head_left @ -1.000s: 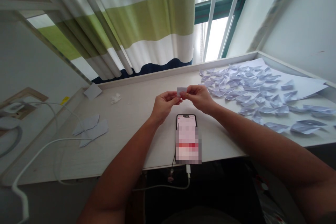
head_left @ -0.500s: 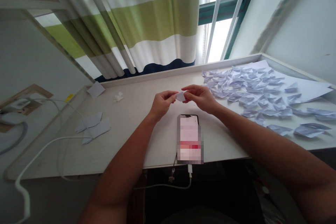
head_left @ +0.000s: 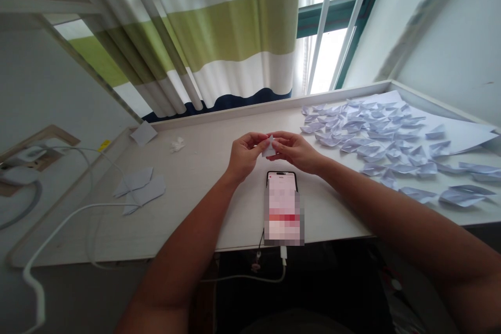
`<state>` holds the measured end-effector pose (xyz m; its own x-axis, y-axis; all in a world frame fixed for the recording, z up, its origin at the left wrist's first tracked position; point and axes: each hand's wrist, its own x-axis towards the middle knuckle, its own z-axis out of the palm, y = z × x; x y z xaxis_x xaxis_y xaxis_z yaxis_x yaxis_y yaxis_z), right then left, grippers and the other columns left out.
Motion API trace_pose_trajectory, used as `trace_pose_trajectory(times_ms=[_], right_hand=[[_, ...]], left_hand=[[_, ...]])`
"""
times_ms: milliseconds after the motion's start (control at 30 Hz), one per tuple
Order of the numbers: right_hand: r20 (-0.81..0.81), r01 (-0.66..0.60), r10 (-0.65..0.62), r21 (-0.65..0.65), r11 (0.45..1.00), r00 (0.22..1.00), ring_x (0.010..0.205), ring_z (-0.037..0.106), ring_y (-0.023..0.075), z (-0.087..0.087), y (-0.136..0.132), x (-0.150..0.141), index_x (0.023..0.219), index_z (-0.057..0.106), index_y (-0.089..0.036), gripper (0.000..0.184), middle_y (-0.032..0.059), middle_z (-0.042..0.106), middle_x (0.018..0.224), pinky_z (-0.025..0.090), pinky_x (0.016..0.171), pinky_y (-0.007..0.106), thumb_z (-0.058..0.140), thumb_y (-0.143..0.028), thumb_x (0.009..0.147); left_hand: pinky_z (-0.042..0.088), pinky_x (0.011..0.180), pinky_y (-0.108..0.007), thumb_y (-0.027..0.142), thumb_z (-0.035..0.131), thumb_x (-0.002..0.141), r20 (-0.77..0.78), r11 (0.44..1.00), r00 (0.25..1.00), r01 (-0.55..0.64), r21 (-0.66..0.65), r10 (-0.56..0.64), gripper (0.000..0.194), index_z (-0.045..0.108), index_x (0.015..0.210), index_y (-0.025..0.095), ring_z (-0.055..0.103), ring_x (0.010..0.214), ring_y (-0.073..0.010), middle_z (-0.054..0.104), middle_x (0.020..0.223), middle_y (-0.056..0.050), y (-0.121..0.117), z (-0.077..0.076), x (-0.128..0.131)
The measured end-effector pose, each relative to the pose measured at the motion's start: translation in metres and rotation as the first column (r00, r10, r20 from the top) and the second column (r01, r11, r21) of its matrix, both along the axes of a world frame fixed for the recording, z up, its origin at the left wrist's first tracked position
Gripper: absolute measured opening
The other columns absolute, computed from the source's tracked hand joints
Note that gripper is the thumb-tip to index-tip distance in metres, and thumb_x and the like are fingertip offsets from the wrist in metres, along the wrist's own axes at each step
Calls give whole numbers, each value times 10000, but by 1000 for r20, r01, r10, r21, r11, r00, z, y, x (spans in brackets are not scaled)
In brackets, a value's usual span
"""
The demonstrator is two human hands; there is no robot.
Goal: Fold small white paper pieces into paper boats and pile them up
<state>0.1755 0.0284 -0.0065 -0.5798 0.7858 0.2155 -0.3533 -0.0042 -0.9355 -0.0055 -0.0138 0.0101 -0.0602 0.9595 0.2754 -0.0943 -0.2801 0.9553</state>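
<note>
Both hands meet above the middle of the pale desk point(head_left: 195, 188). My left hand point(head_left: 245, 154) and my right hand point(head_left: 295, 150) each pinch one side of a small folded piece of white paper point(head_left: 269, 147), which now stands as a narrow pointed shape between the fingertips. Just below the hands a phone point(head_left: 282, 207) lies flat on the desk with its screen lit. Several small folded paper boats point(head_left: 368, 138) are spread over the desk to the right of my right hand.
Two flat folded paper pieces point(head_left: 140, 188) lie at the left, a small crumpled scrap point(head_left: 177, 143) and a white square point(head_left: 143, 133) farther back. White cables point(head_left: 70, 219) run along the left edge. A large white sheet point(head_left: 457, 133) lies under the boats. Striped curtain point(head_left: 219, 36) and window behind.
The hands have come slightly lower and closer together, and the paper between them has been folded from a flat scrap into a narrower upright point. The view shifted a little.
</note>
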Motion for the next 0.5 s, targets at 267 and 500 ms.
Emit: trace_pose_trajectory(times_ms=[267, 500], right_hand=[[-38, 95, -96, -24, 995, 995, 806, 784, 161, -5, 5, -2, 1092, 825, -239, 486, 20, 826, 939, 699, 847, 377, 1003, -505, 726], [-21, 152, -152, 9, 988, 988, 701, 761, 153, -5, 5, -1, 1016, 781, -229, 492, -10, 789, 840, 695, 776, 386, 1013, -525, 699]], left_hand=[[576, 822, -312, 492, 936, 765, -76, 1000, 997, -13, 19, 14, 390, 803, 958, 180, 733, 947, -201, 820, 1058, -89, 0, -4, 3], [599, 832, -330, 466, 886, 837, -220, 995, 973, -60, 74, 75, 308, 852, 977, 194, 759, 973, -234, 835, 1093, -98, -2, -4, 2]])
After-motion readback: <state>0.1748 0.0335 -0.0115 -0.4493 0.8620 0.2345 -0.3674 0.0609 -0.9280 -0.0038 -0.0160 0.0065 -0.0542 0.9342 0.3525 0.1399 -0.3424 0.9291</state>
